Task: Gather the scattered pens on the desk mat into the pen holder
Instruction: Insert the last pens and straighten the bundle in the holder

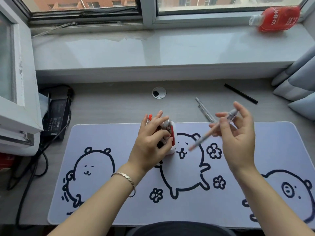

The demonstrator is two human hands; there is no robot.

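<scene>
Head view: the desk mat [119, 210] covered the tabletop's [110, 108] near edge. Left hand [150, 143] was closed around the pen holder [171, 133] at the mat's far edge; right hand [238, 133], fingers loosely curled, pinched a pen [204, 137] just beside it. Further pens [204, 109] lay beyond the mat.

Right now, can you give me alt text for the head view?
The right hand holds a pen above the desk mat, while the left hand grips the pen holder already stuffed with pens. A clear pen and a black pen lie on the desk beyond the mat.
</scene>
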